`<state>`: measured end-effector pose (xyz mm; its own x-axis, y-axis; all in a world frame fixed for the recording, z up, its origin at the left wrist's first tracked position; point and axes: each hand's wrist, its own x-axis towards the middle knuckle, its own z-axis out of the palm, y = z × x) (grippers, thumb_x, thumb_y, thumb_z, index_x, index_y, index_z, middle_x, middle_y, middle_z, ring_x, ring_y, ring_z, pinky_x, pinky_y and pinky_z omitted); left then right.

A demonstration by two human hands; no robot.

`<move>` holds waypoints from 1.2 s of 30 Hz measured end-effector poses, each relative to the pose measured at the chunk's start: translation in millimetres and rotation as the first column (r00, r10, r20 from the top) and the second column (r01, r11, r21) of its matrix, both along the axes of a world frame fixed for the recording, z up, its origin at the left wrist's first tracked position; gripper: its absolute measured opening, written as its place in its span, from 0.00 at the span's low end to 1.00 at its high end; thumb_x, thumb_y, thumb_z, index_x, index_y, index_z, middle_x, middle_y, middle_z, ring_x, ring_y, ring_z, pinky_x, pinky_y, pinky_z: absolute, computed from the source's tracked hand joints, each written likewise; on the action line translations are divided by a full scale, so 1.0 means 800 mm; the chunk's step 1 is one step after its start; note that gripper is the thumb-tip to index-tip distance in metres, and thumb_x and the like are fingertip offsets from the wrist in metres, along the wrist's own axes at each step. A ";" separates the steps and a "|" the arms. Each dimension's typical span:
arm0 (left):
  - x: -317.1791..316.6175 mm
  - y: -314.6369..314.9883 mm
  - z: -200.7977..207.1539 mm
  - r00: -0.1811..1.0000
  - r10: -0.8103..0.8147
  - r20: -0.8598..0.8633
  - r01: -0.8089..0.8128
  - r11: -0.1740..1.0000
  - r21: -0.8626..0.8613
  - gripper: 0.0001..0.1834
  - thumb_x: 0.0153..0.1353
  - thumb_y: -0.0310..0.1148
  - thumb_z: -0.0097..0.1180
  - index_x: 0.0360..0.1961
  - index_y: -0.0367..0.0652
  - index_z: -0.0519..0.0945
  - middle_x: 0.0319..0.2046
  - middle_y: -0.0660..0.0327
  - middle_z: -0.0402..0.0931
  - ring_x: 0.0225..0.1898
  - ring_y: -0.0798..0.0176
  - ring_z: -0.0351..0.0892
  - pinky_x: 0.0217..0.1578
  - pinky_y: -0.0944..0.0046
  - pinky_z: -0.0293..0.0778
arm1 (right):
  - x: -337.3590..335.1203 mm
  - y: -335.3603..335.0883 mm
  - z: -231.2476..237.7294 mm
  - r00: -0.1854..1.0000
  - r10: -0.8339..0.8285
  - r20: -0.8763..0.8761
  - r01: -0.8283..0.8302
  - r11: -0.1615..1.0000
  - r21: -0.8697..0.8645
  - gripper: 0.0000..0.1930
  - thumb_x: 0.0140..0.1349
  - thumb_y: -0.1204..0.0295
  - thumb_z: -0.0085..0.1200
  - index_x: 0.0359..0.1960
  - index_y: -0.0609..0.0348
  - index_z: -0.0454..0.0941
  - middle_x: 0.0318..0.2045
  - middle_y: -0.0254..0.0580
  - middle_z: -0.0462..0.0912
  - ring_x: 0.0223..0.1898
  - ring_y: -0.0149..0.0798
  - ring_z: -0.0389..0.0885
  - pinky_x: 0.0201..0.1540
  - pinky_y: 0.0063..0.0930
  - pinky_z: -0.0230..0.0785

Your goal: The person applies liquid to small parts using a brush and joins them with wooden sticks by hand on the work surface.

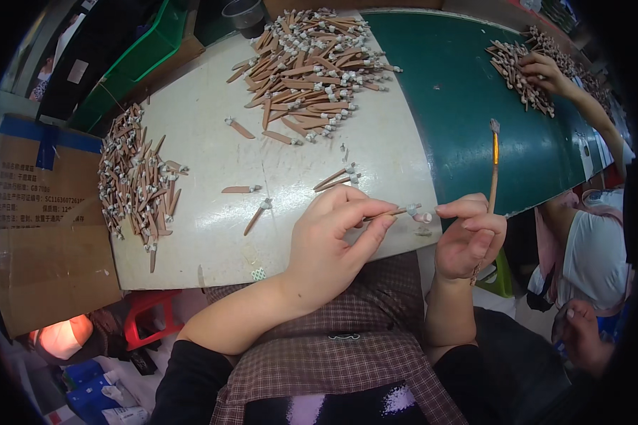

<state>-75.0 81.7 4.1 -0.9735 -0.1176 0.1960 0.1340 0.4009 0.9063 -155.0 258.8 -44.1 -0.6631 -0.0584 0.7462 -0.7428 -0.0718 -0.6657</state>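
Observation:
My left hand (337, 237) pinches a thin brown stick piece between thumb and fingertips. The small whitish-grey figure on its end (421, 214) points right. Just beside that end is my right hand (471, 237), curled round a paintbrush (495, 159). The brush stands nearly upright, its bristle tip up and its handle running down behind the fingers. My right index fingertip comes close to the whitish end; whether it touches I cannot tell. Past my left hand, a few similar sticks (333, 180) lie on the white tabletop (213, 177).
A large pile of brown sticks with whitish ends (308, 78) covers the far middle, and another pile (138, 177) lies at left by a cardboard box (49, 219). A co-worker's hand (546, 74) reaches into sticks on the green table part (461, 113). A dark cup (244, 15) stands at the back.

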 end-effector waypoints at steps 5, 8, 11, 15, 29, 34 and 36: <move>-0.005 -0.006 -0.004 0.997 0.000 -0.077 -0.003 0.999 -0.038 0.11 0.56 0.21 0.61 0.41 0.40 0.84 0.33 0.63 0.74 0.34 0.71 0.73 0.34 0.73 0.69 | 0.002 0.000 -0.002 1.000 0.004 0.007 -0.005 1.000 0.010 0.17 0.73 0.58 0.31 0.32 0.56 0.63 0.23 0.51 0.81 0.22 0.36 0.71 0.32 0.28 0.64; -0.006 -0.010 -0.002 0.997 0.021 -0.069 -0.021 1.000 0.002 0.12 0.55 0.21 0.62 0.42 0.40 0.84 0.32 0.63 0.74 0.34 0.70 0.72 0.34 0.73 0.69 | -0.003 0.001 -0.007 0.999 0.025 -0.038 -0.025 1.000 0.008 0.19 0.74 0.57 0.28 0.32 0.57 0.65 0.21 0.49 0.81 0.21 0.36 0.71 0.30 0.28 0.65; -0.007 -0.009 -0.003 0.996 0.051 -0.069 -0.053 0.998 -0.026 0.12 0.55 0.21 0.62 0.42 0.40 0.84 0.32 0.63 0.73 0.34 0.70 0.72 0.35 0.73 0.69 | -0.004 0.001 -0.012 0.995 0.015 -0.094 -0.014 1.000 0.006 0.20 0.74 0.56 0.26 0.34 0.57 0.67 0.20 0.48 0.81 0.19 0.35 0.71 0.29 0.28 0.65; -0.003 -0.005 -0.006 0.988 0.041 -0.150 -0.055 0.994 -0.093 0.13 0.56 0.19 0.60 0.44 0.39 0.83 0.32 0.62 0.72 0.34 0.69 0.71 0.35 0.72 0.69 | 0.002 0.009 -0.013 0.986 0.017 -0.167 -0.011 0.999 0.040 0.23 0.73 0.57 0.20 0.38 0.59 0.67 0.18 0.51 0.78 0.17 0.36 0.67 0.28 0.28 0.62; -0.003 -0.004 0.011 0.969 0.049 -0.242 -0.155 0.884 -0.442 0.15 0.48 0.25 0.65 0.40 0.45 0.84 0.30 0.63 0.74 0.33 0.61 0.72 0.34 0.65 0.67 | -0.006 0.010 -0.015 0.978 0.036 -0.205 -0.034 0.999 0.011 0.28 0.73 0.53 0.20 0.37 0.60 0.72 0.17 0.47 0.79 0.16 0.36 0.71 0.22 0.25 0.62; 0.048 -0.020 0.063 0.857 -0.355 -0.374 0.502 0.740 0.447 0.20 0.62 0.44 0.55 0.43 0.37 0.83 0.31 0.57 0.75 0.28 0.61 0.73 0.29 0.65 0.68 | -0.009 0.004 -0.013 0.976 0.030 -0.216 -0.027 1.000 0.015 0.27 0.74 0.54 0.21 0.35 0.59 0.73 0.17 0.44 0.80 0.14 0.35 0.73 0.20 0.25 0.61; 0.047 0.002 0.075 0.775 -0.306 -0.553 0.606 0.610 0.511 0.29 0.64 0.57 0.41 0.39 0.42 0.84 0.29 0.58 0.73 0.25 0.66 0.67 0.26 0.68 0.65 | -0.009 0.002 -0.012 0.976 0.018 -0.216 -0.012 0.999 0.030 0.27 0.74 0.55 0.21 0.35 0.59 0.73 0.16 0.44 0.80 0.14 0.35 0.73 0.20 0.25 0.61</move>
<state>-37.0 83.5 64.1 -0.7900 0.0832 0.6075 0.5107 -0.4591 0.7269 -161.9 260.4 -53.8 -0.4854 -0.0905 0.8696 -0.8683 -0.0669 -0.4916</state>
